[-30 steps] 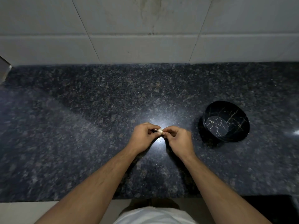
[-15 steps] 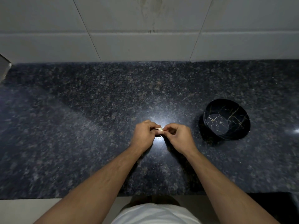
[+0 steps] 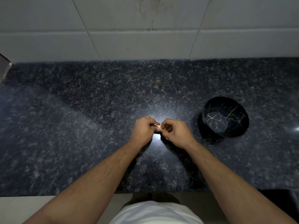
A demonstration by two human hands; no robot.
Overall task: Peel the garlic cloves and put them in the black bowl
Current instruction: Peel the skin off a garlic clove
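Both hands meet over the middle of the dark speckled desk [image 3: 80, 126], above a bright glare patch. Left hand [image 3: 143, 130]: fingers curled in, tips pinching one end of a garlic clove [image 3: 158, 126]. Right hand [image 3: 175, 133]: fingers likewise curled, thumb and forefinger nipping the other end of the same clove. The clove is held in the air between the two hands, only a pale sliver of it showing; most is hidden by fingertips. A thin pale scrap below the right hand, possibly loose skin, too small to be sure. Black bowl [image 3: 225, 117] with gold veining sits on the desk to the right, near the right hand but apart from it; nothing can be made out inside. No other cloves in view. Judgement on handling: clove is light and small, firm in the flesh but bruises under a hard squeeze; its papery skin is dry, brittle, tears in flakes and clings to fingers. Once bared the flesh likely turns tacky or a little slippery, so it can squirt out of a tight pinch. Best hold seems by the blunt root end with one hand, the other nail lifting skin at the tip and stripping along the length. Drop into the bowl needs no care; the bowl looks hard and steady.
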